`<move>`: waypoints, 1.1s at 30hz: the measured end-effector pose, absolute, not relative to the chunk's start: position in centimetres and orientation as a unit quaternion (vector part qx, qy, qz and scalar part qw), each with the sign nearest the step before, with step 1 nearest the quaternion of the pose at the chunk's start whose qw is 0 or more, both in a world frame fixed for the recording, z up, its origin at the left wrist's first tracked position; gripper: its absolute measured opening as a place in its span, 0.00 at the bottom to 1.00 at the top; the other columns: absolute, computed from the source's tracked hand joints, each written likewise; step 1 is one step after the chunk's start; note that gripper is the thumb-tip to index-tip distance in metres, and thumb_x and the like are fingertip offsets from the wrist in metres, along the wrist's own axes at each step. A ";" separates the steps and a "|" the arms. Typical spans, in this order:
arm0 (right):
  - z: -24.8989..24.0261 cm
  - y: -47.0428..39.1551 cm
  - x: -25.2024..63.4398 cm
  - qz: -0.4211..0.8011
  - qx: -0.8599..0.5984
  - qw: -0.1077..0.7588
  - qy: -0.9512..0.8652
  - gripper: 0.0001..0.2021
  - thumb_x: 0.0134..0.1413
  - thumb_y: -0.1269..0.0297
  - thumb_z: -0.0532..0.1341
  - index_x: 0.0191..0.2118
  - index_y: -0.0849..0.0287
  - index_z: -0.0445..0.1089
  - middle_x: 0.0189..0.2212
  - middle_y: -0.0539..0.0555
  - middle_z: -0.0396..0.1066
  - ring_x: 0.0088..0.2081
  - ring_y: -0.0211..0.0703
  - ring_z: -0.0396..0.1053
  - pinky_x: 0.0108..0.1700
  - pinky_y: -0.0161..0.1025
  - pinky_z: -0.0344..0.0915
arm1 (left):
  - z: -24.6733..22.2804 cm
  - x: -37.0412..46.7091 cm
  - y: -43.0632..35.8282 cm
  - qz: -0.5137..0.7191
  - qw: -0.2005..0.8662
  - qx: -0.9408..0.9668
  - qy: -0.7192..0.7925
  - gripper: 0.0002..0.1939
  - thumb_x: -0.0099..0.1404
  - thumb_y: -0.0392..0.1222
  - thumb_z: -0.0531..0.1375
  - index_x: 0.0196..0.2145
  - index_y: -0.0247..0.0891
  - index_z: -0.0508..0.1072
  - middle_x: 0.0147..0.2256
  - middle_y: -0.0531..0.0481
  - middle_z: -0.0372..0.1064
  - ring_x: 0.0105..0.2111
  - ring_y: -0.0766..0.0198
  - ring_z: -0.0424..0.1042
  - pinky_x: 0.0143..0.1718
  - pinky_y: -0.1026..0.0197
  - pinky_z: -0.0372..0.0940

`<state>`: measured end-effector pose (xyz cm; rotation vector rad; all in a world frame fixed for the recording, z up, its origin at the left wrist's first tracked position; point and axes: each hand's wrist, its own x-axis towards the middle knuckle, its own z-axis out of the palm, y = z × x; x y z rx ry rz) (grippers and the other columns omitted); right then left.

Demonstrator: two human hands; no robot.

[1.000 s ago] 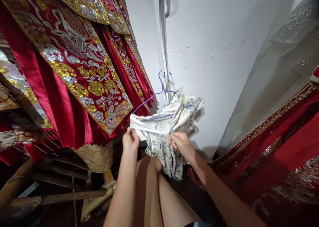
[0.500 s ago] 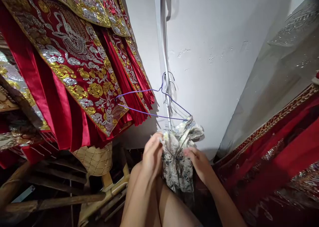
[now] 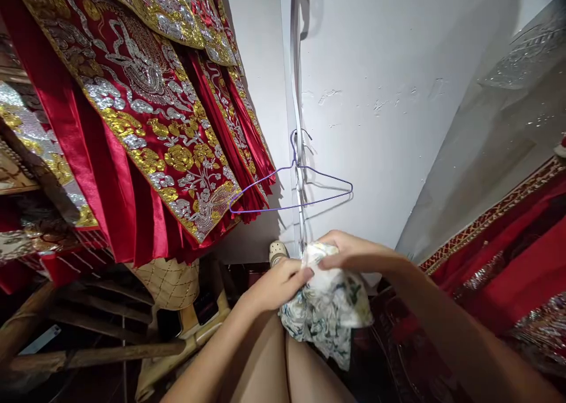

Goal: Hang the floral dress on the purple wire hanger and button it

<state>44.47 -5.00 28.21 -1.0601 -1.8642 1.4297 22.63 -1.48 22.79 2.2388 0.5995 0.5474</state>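
Observation:
Bunched over my knees is a white patterned garment point(image 3: 329, 309); its exact kind does not show. My left hand point(image 3: 283, 282) is closed on its upper left edge, thumb on top. On the upper right edge my right hand point(image 3: 347, 253) grips the same cloth, fingers partly hidden behind it. A purple wire hanger point(image 3: 289, 207) hangs bare in front of the wall, above and apart from both hands. Its hook rests at a white strip point(image 3: 297, 96) running down the wall corner.
Red robes point(image 3: 177, 149) with gold and silver embroidery hang at the left. More red beaded cloth point(image 3: 508, 291) lies to the right, beside clear plastic sheeting point(image 3: 490, 132). Bamboo furniture point(image 3: 106, 356) stands low left. A light clog shoe point(image 3: 277, 251) is on the floor ahead.
The garment has come off the hanger's right end and dropped down toward my lap. The hanger has swung level. Both hands now hold the cloth's top edge closer together.

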 end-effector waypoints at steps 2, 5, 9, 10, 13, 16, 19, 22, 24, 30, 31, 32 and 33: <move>29.0 -3.3 45.6 0.384 -0.424 0.375 -0.730 0.10 0.47 0.72 0.59 0.34 0.59 0.77 0.34 0.52 0.76 0.34 0.43 0.70 0.34 0.35 0.62 | 21.8 21.5 -1.0 0.179 0.307 0.893 0.278 0.24 0.70 0.58 0.53 0.24 0.38 0.65 0.23 0.54 0.61 0.25 0.64 0.59 0.32 0.63 0.56; 28.7 1.0 46.9 0.228 -0.484 0.520 -0.666 0.20 0.47 0.70 0.58 0.48 0.57 0.76 0.38 0.53 0.75 0.31 0.42 0.68 0.33 0.36 0.61 | 21.3 18.9 -0.6 0.175 0.282 0.875 0.353 0.20 0.70 0.55 0.53 0.27 0.38 0.67 0.23 0.55 0.61 0.24 0.65 0.58 0.28 0.64 0.53; 26.3 6.2 47.3 0.174 -0.524 0.518 -0.653 0.15 0.46 0.69 0.56 0.39 0.58 0.76 0.29 0.51 0.72 0.28 0.41 0.64 0.32 0.36 0.59 | 22.3 15.5 0.2 0.209 0.249 0.849 0.417 0.18 0.69 0.53 0.55 0.25 0.39 0.69 0.21 0.54 0.61 0.23 0.63 0.59 0.29 0.64 0.56; 25.5 6.9 47.2 0.172 -0.526 0.504 -0.663 0.11 0.46 0.69 0.55 0.32 0.58 0.74 0.26 0.51 0.71 0.28 0.41 0.64 0.32 0.36 0.58 | 22.6 14.9 0.5 0.222 0.227 0.846 0.428 0.18 0.68 0.51 0.57 0.24 0.40 0.68 0.20 0.54 0.61 0.22 0.63 0.59 0.33 0.63 0.58; 23.7 6.7 47.1 0.161 -0.537 0.503 -0.658 0.08 0.46 0.67 0.54 0.19 0.57 0.63 0.17 0.47 0.60 0.24 0.39 0.57 0.28 0.36 0.51 | 23.5 13.6 1.6 0.255 0.178 0.835 0.455 0.14 0.61 0.43 0.62 0.20 0.42 0.68 0.20 0.53 0.63 0.24 0.60 0.63 0.47 0.56 0.61; 23.4 4.9 47.6 0.131 -0.553 0.518 -0.639 0.11 0.46 0.67 0.54 0.17 0.56 0.54 0.15 0.45 0.49 0.23 0.36 0.49 0.27 0.37 0.44 | 24.1 13.4 2.7 0.298 0.164 0.818 0.464 0.06 0.58 0.37 0.62 0.24 0.43 0.72 0.29 0.48 0.72 0.32 0.54 0.69 0.51 0.54 0.61; 24.4 3.6 48.1 0.125 -0.559 0.514 -0.638 0.13 0.45 0.66 0.55 0.17 0.55 0.49 0.16 0.45 0.44 0.23 0.35 0.45 0.27 0.38 0.41 | 25.0 13.9 4.0 0.349 0.137 0.804 0.462 0.07 0.63 0.40 0.57 0.27 0.42 0.70 0.34 0.45 0.72 0.37 0.51 0.70 0.47 0.55 0.63; 25.1 3.1 47.7 0.158 -0.551 0.515 -0.638 0.14 0.46 0.64 0.56 0.17 0.55 0.50 0.16 0.44 0.44 0.22 0.35 0.45 0.26 0.37 0.41 | 26.1 15.2 5.4 0.390 0.115 0.773 0.488 0.09 0.67 0.42 0.52 0.31 0.41 0.68 0.36 0.43 0.72 0.39 0.51 0.71 0.47 0.54 0.63; 25.1 2.7 46.9 0.198 -0.538 0.520 -0.633 0.12 0.47 0.63 0.57 0.17 0.56 0.56 0.16 0.45 0.49 0.22 0.35 0.48 0.26 0.37 0.43 | 26.9 16.5 6.4 0.418 0.110 0.747 0.505 0.08 0.68 0.42 0.50 0.36 0.41 0.68 0.39 0.43 0.73 0.39 0.51 0.72 0.46 0.54 0.63; 24.8 1.4 47.1 0.223 -0.519 0.502 -0.654 0.11 0.48 0.67 0.56 0.36 0.58 0.74 0.20 0.47 0.64 0.21 0.38 0.56 0.25 0.35 0.51 | 29.0 19.1 8.3 0.465 0.109 0.772 0.419 0.15 0.70 0.40 0.49 0.48 0.39 0.72 0.37 0.46 0.76 0.39 0.56 0.74 0.44 0.59 0.64; 25.0 1.4 47.9 0.186 -0.528 0.519 -0.646 0.18 0.46 0.69 0.57 0.45 0.57 0.74 0.22 0.48 0.67 0.22 0.39 0.59 0.26 0.35 0.53 | 29.2 19.0 8.5 0.458 0.102 0.778 0.417 0.16 0.70 0.40 0.49 0.47 0.38 0.74 0.36 0.47 0.76 0.38 0.56 0.74 0.43 0.59 0.64; 25.4 1.5 48.9 0.145 -0.540 0.540 -0.629 0.28 0.44 0.70 0.58 0.56 0.57 0.69 0.24 0.48 0.69 0.23 0.41 0.62 0.27 0.36 0.56 | 29.4 18.9 8.6 0.451 0.094 0.784 0.417 0.16 0.70 0.41 0.50 0.45 0.38 0.75 0.36 0.47 0.77 0.37 0.57 0.74 0.42 0.60 0.64; 25.8 1.7 50.0 0.102 -0.557 0.556 -0.608 0.37 0.43 0.70 0.60 0.64 0.57 0.61 0.27 0.49 0.71 0.25 0.42 0.65 0.29 0.37 0.59 | 29.6 18.7 8.6 0.445 0.087 0.789 0.414 0.15 0.70 0.41 0.50 0.44 0.38 0.76 0.37 0.46 0.77 0.38 0.57 0.74 0.42 0.60 0.64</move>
